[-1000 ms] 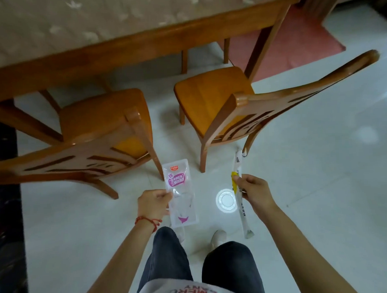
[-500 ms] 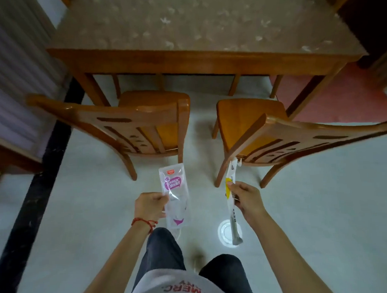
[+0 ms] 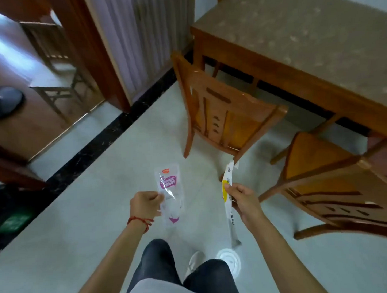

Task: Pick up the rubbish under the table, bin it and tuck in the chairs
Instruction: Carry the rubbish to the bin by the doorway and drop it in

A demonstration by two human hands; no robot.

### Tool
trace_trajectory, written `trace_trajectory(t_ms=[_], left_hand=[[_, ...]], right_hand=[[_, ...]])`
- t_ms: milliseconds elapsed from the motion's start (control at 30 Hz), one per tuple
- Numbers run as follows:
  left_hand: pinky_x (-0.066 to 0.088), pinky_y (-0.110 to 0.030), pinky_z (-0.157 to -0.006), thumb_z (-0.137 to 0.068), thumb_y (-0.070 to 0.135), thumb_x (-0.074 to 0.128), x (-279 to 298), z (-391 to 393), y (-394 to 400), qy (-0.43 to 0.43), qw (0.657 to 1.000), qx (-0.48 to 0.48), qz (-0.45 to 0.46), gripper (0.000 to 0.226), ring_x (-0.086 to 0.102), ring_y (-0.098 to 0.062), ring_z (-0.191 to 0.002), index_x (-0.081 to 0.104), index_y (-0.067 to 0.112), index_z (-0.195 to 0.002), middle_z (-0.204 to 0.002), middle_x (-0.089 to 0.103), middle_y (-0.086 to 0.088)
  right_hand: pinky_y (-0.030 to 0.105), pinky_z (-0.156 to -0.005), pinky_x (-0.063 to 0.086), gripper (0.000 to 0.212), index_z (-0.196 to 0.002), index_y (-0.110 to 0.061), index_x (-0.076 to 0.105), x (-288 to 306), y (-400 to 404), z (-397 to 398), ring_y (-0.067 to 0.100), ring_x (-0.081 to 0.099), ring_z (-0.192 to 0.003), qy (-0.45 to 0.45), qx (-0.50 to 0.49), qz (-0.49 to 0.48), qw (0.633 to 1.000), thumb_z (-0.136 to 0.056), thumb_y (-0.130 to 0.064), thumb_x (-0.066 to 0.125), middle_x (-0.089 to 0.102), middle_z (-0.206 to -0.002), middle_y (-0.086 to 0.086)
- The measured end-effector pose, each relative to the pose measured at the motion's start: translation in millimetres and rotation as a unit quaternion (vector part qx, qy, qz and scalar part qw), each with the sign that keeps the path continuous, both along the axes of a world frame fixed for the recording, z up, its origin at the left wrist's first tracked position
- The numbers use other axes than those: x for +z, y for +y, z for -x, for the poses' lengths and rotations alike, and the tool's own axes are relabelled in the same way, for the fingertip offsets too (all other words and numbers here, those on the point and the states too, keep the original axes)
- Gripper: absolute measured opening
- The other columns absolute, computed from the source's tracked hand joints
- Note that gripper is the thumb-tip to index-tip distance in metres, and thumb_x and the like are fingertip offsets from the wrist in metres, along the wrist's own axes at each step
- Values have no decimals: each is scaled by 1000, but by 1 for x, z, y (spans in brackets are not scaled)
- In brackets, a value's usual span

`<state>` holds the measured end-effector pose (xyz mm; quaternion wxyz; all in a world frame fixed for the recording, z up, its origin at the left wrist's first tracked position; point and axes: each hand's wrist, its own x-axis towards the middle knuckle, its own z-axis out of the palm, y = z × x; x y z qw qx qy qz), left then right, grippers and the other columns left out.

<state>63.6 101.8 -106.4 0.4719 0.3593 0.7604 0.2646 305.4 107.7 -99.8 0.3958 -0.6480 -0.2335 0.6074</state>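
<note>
Clear plastic wrapper (image 3: pixel 169 195) is pinched by the left hand (image 3: pixel 145 204) above the floor (image 3: pixel 85 211). A long white wrapper (image 3: pixel 228 190) is pinched by the right hand (image 3: pixel 240 197). Both are thin, so one could be dropped if the pinch is loosened. Two chairs (image 3: pixel 224 114) are not tucked under the table (image 3: pixel 305 43)

Red string bracelet (image 3: pixel 140 220), dark trousers (image 3: pixel 157 266), white shoe (image 3: pixel 193 261)

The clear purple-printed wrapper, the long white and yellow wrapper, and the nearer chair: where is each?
Clear purple-printed wrapper (image 3: pixel 169 192): head view, on its clear middle.
Long white and yellow wrapper (image 3: pixel 228 175): head view, on its upper white part.
Nearer chair (image 3: pixel 335 205): head view, on its backrest.
</note>
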Motion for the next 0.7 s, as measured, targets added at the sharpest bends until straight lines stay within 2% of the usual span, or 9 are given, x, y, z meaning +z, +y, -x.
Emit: trace_trajectory(t_ms=[67,167,233,467,600,700], left_hand=[[58,-38,-68,-83,14,62,4,25,-13,2,999,41,-11,23,65,-28,-63,67,2,-65,-71,67,-16],[57,-36,-66,-82,12,62,9,64,-34,3,994,108,-17,16,64,-26,-65,70,-2,-83,-79,67,-12],[57,-34,-64,-82,12,62,12,92,-50,11,989,146,-24,18,64,-26,-66,69,-4,-88,-82,67,-12],[58,-41,-67,-82,12,62,17,209,-124,40,963,262,-47,19,62,-28,-62,69,-5,-85,-76,67,-15],[57,-37,-66,-83,11,61,15,280,-168,37,945,320,-48,18,62,-28,-62,69,-5,-85,-76,66,-15],[59,-32,-56,-82,11,62,14,333,-195,39,933,354,-49,16,62,-24,-56,70,-3,-82,-73,66,-14]], right_hand=[[20,-55,49,12,-68,-11,67,0,7,27,13,52,-55,-1,48,2,999,-80,-13,67,56,-58,2],[20,-54,49,13,-67,-10,67,0,14,74,12,54,-54,2,114,6,993,-80,-12,68,56,-57,2],[19,-53,49,14,-66,-11,67,0,16,109,10,55,-52,6,159,7,987,-79,-12,68,56,-55,1],[19,-56,50,7,-77,-7,68,-2,-3,256,10,60,-54,25,304,3,953,-80,-13,68,62,-53,-4],[19,-55,50,6,-78,-8,69,-3,-28,342,10,60,-54,26,355,9,934,-80,-14,68,63,-54,-4],[19,-55,51,6,-78,-10,71,-2,-43,399,11,62,-56,30,383,12,923,-79,-15,68,65,-56,-3]])
